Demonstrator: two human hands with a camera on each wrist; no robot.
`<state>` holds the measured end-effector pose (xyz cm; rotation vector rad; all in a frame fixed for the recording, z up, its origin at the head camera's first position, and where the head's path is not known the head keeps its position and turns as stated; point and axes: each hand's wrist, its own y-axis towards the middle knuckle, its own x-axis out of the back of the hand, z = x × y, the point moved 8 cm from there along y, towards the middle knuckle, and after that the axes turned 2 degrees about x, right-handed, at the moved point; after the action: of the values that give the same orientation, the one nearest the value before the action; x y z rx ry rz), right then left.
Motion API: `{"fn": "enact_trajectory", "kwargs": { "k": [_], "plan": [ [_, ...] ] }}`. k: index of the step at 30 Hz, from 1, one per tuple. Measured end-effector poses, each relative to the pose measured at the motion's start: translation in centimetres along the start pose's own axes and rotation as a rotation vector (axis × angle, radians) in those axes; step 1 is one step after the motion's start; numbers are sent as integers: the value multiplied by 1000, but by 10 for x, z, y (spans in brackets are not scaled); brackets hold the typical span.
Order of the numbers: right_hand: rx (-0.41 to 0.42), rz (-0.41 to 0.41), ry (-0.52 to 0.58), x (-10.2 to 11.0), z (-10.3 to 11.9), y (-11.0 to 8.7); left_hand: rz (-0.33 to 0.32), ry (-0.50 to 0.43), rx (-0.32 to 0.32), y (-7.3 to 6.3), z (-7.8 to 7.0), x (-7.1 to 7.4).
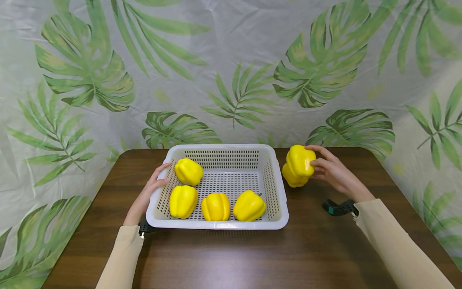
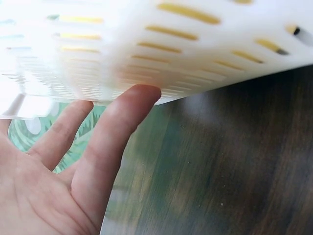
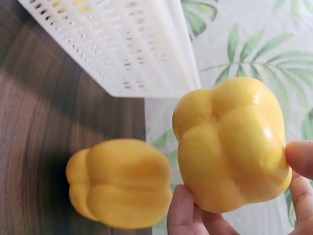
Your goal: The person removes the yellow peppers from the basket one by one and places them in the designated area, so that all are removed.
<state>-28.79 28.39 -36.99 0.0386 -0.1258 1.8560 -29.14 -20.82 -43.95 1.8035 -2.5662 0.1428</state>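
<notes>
My right hand holds a yellow bell pepper between thumb and fingers, to the right of the basket. Below it a second yellow bell pepper lies on the table, partly hidden behind the held one in the head view. At the basket's left side is my left hand, fingers fairly straight. Its thumb and fingertips touch the outside of the white perforated plastic basket. Inside the basket several yellow bell peppers lie along the left and front, one of them at the back left.
The basket stands on a dark brown wooden table. A leaf-patterned cloth hangs behind the table's back edge. Dark straps sit around both wrists.
</notes>
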Motion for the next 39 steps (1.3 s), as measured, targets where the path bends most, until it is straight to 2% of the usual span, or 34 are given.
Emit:
{"fn": "enact_trajectory", "kwargs": {
  "k": [22, 39],
  "plan": [
    [4, -26, 67, 33, -21, -12, 6, 6, 0, -1, 0, 1],
    [-32, -72, -11, 59, -43, -20, 6, -10, -3, -2, -1, -1]
  ]
}}
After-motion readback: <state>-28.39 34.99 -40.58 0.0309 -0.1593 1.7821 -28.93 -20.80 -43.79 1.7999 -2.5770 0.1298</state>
